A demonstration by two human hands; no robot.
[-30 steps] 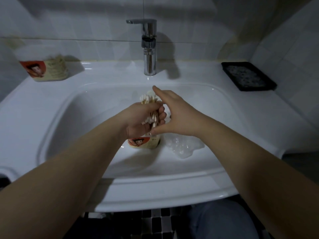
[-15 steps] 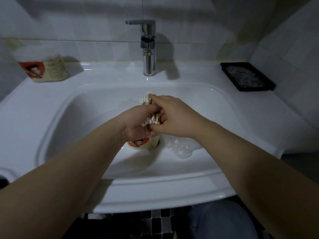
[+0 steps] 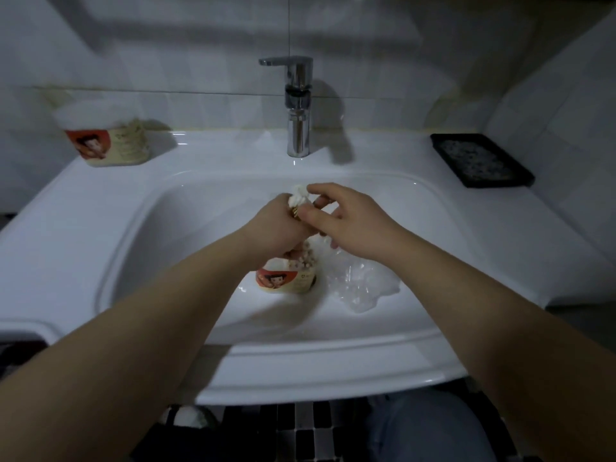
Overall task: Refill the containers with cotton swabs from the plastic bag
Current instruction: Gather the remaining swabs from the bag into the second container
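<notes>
The container [image 3: 287,278] stands in the sink [image 3: 166,261] directly under my hands, with the plastic bag [image 3: 361,283] just beside it at 3 o'clock. My left hand [image 3: 275,230] grips the cotton swabs [image 3: 299,197] above it, and my right hand [image 3: 348,218] pinches their tops. The second container [image 3: 110,141] sits far off at 10 o'clock.

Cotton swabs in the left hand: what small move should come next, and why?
Probably lower the cotton swabs straight down into the container. The left hand grips them as an upright bundle just above the container's open mouth, the right hand pinches their upper tips, and swab tips show at the mouth.
</notes>
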